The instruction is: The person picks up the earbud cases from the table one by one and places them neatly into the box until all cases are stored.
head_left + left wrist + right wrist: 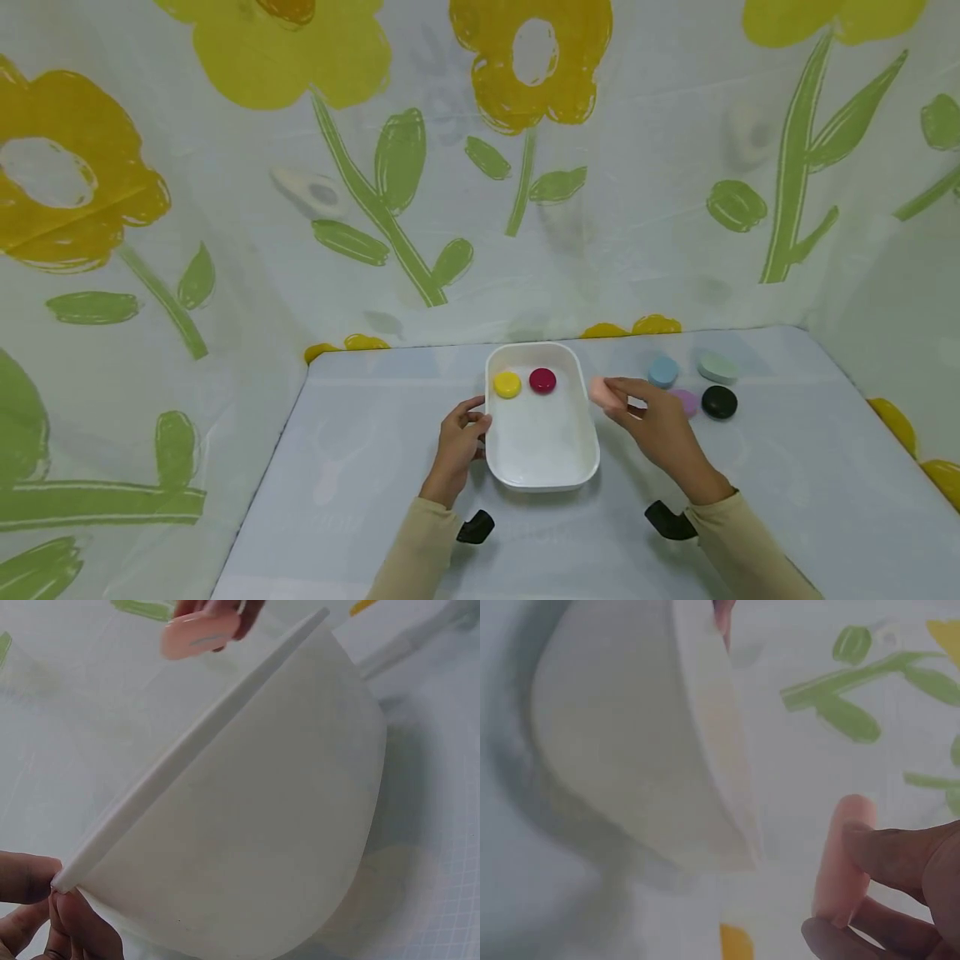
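Note:
A white rectangular tub [542, 479] stands mid-table with a yellow disc [507, 384] and a dark red disc [542, 380] lying at its far end. My left hand [463, 433] pinches the tub's left rim [67, 879]. My right hand [651, 421] holds a pale pink disc [600, 391] in its fingertips, just off the tub's right rim. The pink disc [844, 859] shows edge-on between thumb and fingers in the right wrist view, beside the tub wall [622, 735]. From the left wrist the pink disc [199, 634] appears beyond the rim.
To the right of the tub lie a light blue disc [663, 371], a mint green disc [717, 367], a black disc [719, 402] and a purple disc [686, 402], partly behind my right hand. Flower-print sheets wall in the table on three sides.

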A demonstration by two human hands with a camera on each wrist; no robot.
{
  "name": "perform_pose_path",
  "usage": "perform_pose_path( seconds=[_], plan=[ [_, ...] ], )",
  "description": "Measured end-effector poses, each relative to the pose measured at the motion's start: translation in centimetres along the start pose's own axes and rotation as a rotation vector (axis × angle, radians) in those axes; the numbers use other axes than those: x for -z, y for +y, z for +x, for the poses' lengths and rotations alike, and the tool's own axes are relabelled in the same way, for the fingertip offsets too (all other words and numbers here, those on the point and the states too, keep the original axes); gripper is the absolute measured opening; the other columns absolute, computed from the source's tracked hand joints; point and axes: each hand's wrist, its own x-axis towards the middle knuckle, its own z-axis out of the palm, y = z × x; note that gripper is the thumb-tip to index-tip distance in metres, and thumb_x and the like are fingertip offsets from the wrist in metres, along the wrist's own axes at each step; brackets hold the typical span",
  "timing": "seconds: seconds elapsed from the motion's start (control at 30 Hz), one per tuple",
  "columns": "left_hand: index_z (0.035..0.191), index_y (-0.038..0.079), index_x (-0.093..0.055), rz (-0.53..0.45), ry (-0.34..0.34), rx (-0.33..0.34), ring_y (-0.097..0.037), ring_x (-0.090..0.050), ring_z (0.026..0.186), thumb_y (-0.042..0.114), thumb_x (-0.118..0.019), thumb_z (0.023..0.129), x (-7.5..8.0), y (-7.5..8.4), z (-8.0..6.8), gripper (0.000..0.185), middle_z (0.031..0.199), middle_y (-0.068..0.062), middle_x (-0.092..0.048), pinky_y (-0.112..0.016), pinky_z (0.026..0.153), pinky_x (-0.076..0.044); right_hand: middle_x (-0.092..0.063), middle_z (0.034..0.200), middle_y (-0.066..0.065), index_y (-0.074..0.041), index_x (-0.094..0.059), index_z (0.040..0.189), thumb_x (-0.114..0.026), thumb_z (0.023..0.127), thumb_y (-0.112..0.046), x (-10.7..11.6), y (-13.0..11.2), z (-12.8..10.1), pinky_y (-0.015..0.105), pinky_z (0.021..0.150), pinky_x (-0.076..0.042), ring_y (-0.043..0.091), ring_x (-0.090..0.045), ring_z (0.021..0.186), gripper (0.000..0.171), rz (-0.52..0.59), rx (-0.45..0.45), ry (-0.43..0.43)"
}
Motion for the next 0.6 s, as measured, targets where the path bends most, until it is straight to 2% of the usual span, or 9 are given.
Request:
perform_pose_path(
  seconds=[0.2, 0.43, 0.6],
  plan=[
    [0.146, 0.003, -0.059, 0.004, 0.004, 0.004, -0.016, -0.059, 0.073, 0.008, -0.064, 0.105, 0.0, 0.0, -0.1, 0.042, 0.107, -0.008, -0.060, -0.023, 0.052, -0.050, -0.069, 0.133, 0.021, 0.001, -0.067, 0.138, -0.078, 0.095, -0.003, -2.0, -2.3, 2.0, 0.053, 0.094, -0.059, 0.042, -0.063, 0.126, 0.044, 0.014, -0.007, -0.095],
    [0.146, 0.002, -0.058, 0.002, 0.002, -0.008, -0.016, -0.059, 0.074, 0.008, -0.063, 0.105, 0.1, 0.2, -0.2, 0.042, 0.108, -0.009, -0.061, -0.023, 0.053, -0.051, -0.069, 0.132, 0.022, 0.007, -0.066, 0.136, -0.079, 0.093, 0.001, -4.3, -4.4, 4.5, 0.049, 0.094, -0.060, 0.038, -0.067, 0.118, 0.045, -0.009, 0.073, -0.242],
    [0.145, 0.002, -0.059, 0.001, -0.005, -0.015, -0.016, -0.058, 0.073, 0.008, -0.064, 0.105, 0.1, 0.2, -0.3, 0.041, 0.107, -0.009, -0.062, -0.023, 0.053, -0.050, -0.072, 0.127, 0.018, 0.005, -0.072, 0.128, -0.079, 0.093, 0.000, -5.8, -4.8, 6.0, 0.050, 0.097, -0.059, 0.033, -0.069, 0.113, 0.036, -0.035, 0.122, -0.332]
  ],
)
